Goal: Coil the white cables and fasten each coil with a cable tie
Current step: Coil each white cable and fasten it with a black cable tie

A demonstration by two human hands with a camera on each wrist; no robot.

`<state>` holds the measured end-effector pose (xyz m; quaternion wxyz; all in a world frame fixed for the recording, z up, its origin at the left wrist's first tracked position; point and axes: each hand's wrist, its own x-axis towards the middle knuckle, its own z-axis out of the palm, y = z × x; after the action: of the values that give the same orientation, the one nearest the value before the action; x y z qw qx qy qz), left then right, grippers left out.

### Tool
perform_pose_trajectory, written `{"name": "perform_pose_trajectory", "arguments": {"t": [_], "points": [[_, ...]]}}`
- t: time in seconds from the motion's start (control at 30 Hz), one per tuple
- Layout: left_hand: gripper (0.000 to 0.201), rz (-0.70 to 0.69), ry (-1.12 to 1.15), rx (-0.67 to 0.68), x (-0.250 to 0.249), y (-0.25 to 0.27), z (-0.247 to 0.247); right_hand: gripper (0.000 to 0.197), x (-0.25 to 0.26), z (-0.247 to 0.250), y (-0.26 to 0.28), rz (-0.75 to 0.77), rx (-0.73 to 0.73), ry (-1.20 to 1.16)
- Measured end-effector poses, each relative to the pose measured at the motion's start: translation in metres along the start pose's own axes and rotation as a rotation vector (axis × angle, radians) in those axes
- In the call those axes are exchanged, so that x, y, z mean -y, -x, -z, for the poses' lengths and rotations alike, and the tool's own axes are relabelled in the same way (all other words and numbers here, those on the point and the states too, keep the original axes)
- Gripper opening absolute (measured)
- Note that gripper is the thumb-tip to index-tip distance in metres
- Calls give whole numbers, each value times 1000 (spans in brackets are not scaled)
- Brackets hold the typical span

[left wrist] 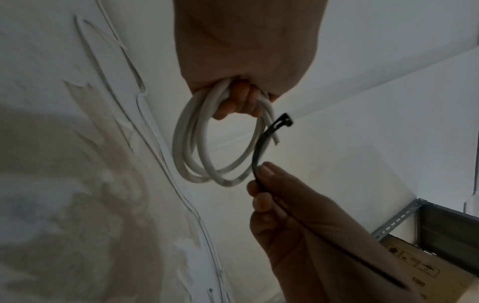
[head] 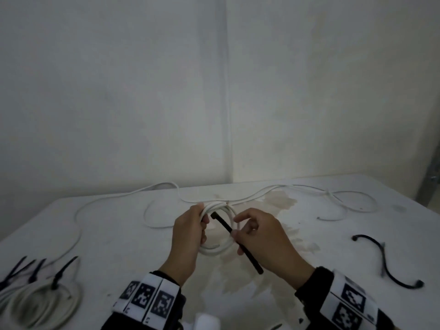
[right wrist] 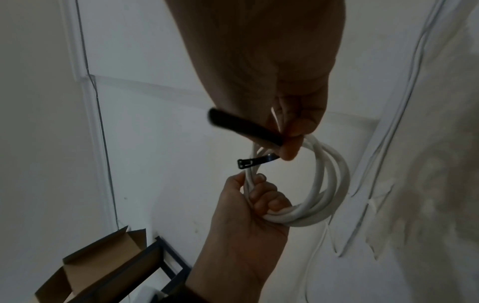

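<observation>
A person's left hand (head: 189,231) grips one side of a small coil of white cable (head: 220,228), fingers curled round the bundled loops and lifting the coil clear of the white surface (head: 119,234). The left wrist view shows several turns of cable hanging from that fist, with a cut end sticking out beside the fingers. Just to the right, the right hand (head: 258,236) pinches a black cable tie (head: 234,241) between thumb and fingertips; the tie's head points across the coil's opening toward the left hand, and its tail runs back past the right wrist.

Beyond both hands, loose white cable (head: 262,194) trails in long waves across the far part of the surface — one end lies well off to the right. Well to the right of the right hand lie two spare black ties (head: 392,263), bent and crossing each other. Near the left forearm, at the lower left edge, sits a finished coil (head: 38,303) with a black tie (head: 63,270) cinched round it, and more black tie tails (head: 21,270) stick up just beside it. Both wrists wear white bands (head: 147,298) printed with black square markers. The wrist views catch an open cardboard box (right wrist: 103,264) and a dark metal frame (right wrist: 166,264) off the surface.
</observation>
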<state>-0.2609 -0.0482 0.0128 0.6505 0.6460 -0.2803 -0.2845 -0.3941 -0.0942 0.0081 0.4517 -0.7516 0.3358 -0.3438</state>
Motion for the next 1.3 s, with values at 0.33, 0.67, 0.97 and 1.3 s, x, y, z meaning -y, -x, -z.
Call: {"name": "perform_pose_trajectory", "arguments": {"t": [0.33, 0.67, 0.97, 1.3], "points": [[34, -40, 5, -21, 5, 3, 22, 29, 10, -43, -15, -45, -152, -185], [34, -116, 65, 90, 3, 5, 35, 20, 20, -50, -8, 37, -15, -410], [27, -125, 150, 90, -1, 1, 48, 26, 23, -50, 2, 386, 196, -98], [36, -151, 124, 159, 5, 5, 47, 21, 28, -52, -8, 206, 49, -279]]}}
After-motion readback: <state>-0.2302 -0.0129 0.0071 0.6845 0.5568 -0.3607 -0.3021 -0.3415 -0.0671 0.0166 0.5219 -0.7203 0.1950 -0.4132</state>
